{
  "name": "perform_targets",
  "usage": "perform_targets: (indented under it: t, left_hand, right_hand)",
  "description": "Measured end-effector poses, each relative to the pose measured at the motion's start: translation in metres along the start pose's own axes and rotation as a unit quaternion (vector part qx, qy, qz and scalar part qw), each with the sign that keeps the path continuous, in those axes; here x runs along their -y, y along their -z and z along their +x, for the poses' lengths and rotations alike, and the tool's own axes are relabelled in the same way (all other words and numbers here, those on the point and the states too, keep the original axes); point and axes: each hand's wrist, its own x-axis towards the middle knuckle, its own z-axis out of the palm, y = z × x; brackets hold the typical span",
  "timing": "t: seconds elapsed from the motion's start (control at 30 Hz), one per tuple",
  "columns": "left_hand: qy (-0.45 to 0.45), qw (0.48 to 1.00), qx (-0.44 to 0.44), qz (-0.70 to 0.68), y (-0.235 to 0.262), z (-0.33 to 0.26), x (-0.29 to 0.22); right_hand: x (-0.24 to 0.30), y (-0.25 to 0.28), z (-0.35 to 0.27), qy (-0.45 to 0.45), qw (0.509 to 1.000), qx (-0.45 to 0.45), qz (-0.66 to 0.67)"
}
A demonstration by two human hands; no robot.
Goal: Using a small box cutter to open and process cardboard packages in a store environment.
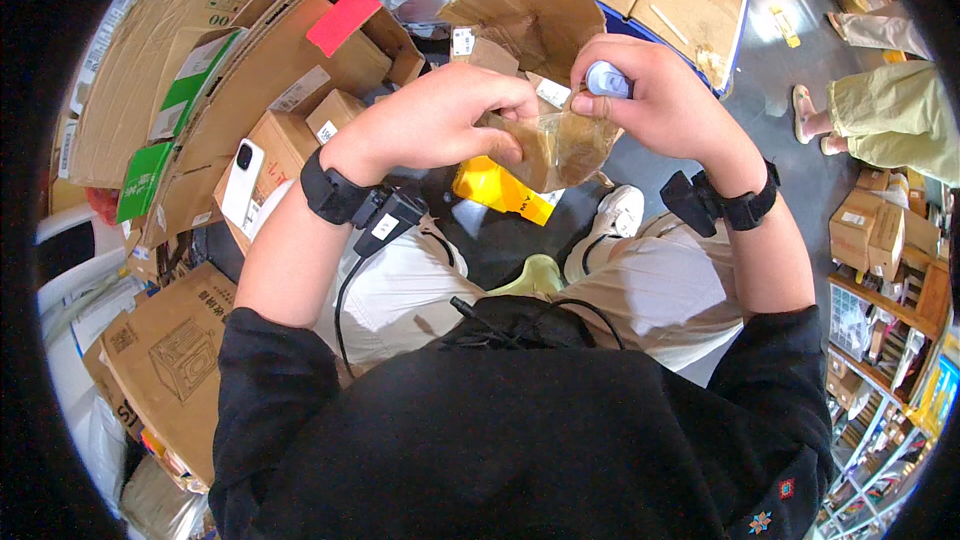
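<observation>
Cardboard cartons (250, 80) are stacked at left. Left hand (440, 120) is closed on the brown bag (560, 145), steadying it above the lap. Right hand (655, 95) grips the bag's upper edge, fingers also curled round a small white-blue cap (607, 78).

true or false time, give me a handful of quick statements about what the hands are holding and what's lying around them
1. Both hands grip a crumpled brown paper package. True.
2. The right hand also pinches a small pale blue object. True.
3. The left hand holds a white phone. False: the white phone lies on a cardboard box to the person's left.
4. A yellow box lies on the floor below the hands. True.
5. Both wrists are bare. False: each wears a black strap, as on the left wrist.
</observation>
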Motion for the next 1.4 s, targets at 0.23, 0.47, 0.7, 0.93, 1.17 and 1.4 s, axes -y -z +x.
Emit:
perform_targets:
  t: [0.23, 0.47, 0.7, 0.93, 1.17, 1.4]
  left_hand:
    - [0.02, 0.997, -0.04, 0.055, 0.003, -0.003, -0.003]
    - [-0.008, 0.989, -0.127, 0.081, 0.003, 0.002, 0.007]
    - [0.005, 0.988, -0.132, 0.082, -0.002, 0.002, 0.004]
    - [0.055, 0.969, -0.14, 0.196, -0.011, 0.007, -0.01]
    - [0.057, 0.952, -0.132, 0.27, -0.015, 0.007, -0.011]
    - [0.038, 0.926, -0.176, 0.332, -0.014, 0.0, -0.002]
  right_hand:
    - [0.023, 0.007, -0.01, -0.059, 0.992, -0.112, -0.015]
    - [0.028, -0.001, -0.009, -0.074, 0.994, -0.055, -0.065]
    - [0.032, -0.009, -0.004, -0.039, 0.99, -0.098, -0.097]
    - [0.031, -0.014, -0.002, -0.031, 0.978, -0.117, -0.172]
    - [0.027, -0.022, -0.002, -0.036, 0.972, -0.122, -0.198]
    - [0.026, -0.021, -0.008, -0.059, 0.968, -0.064, -0.237]
